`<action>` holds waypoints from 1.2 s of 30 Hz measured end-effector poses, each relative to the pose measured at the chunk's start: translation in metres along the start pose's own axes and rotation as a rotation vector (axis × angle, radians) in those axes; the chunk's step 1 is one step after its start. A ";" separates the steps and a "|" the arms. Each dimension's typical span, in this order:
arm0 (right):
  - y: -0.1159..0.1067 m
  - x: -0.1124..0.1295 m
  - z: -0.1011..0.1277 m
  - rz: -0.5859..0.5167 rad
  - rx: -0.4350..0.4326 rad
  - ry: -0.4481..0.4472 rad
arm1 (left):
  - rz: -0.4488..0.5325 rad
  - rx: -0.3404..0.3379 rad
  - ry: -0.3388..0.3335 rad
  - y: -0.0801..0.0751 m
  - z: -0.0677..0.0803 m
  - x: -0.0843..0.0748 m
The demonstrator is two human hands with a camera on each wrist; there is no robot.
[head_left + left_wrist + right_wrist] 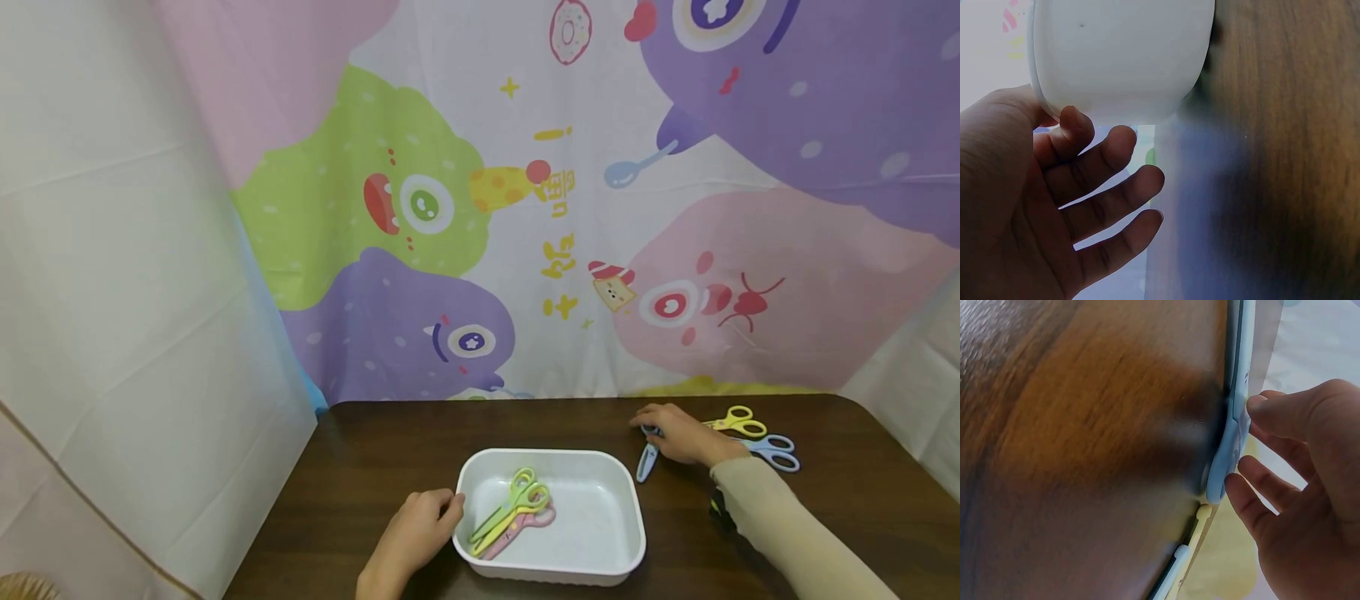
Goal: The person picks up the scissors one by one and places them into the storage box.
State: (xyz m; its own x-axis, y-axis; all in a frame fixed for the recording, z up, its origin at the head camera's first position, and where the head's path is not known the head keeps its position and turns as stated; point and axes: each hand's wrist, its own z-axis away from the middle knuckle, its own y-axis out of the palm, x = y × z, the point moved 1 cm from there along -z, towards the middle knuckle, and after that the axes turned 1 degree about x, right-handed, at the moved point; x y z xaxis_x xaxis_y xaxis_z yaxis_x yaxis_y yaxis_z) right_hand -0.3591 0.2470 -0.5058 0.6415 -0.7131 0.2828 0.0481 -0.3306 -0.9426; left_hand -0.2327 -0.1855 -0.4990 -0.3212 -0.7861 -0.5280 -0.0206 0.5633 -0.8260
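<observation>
Right hand (678, 435) on pale-blue scissors (646, 461) (blades capped, flat).

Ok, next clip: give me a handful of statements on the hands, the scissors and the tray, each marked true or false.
1. The white tray holds scissors. True: green scissors and a pink pair lie in it.
2. The right hand rests on the yellow scissors. False: it is on the blue scissors; the yellow pair lies beyond it, untouched.
3. The left hand touches the tray's left wall. True.
4. The tray stands on a white tablecloth. False: it stands on a dark wooden table.
5. A second blue pair lies to the right of the right hand. True.
</observation>
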 end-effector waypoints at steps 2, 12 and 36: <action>0.000 0.000 0.000 -0.003 0.003 0.003 | -0.002 -0.001 0.001 0.000 0.000 0.000; 0.003 -0.004 0.001 0.022 -0.072 -0.112 | -0.008 -0.011 0.004 0.000 0.001 -0.001; 0.008 -0.001 0.019 -0.069 -0.113 0.224 | -0.015 -0.008 0.001 0.000 0.001 -0.001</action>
State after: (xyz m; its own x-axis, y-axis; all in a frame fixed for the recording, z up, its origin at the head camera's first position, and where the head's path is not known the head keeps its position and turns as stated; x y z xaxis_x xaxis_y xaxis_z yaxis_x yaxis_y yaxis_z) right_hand -0.3447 0.2571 -0.5166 0.4533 -0.8016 0.3897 -0.0083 -0.4410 -0.8975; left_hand -0.2318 -0.1850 -0.4990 -0.3221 -0.7943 -0.5151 -0.0330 0.5532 -0.8324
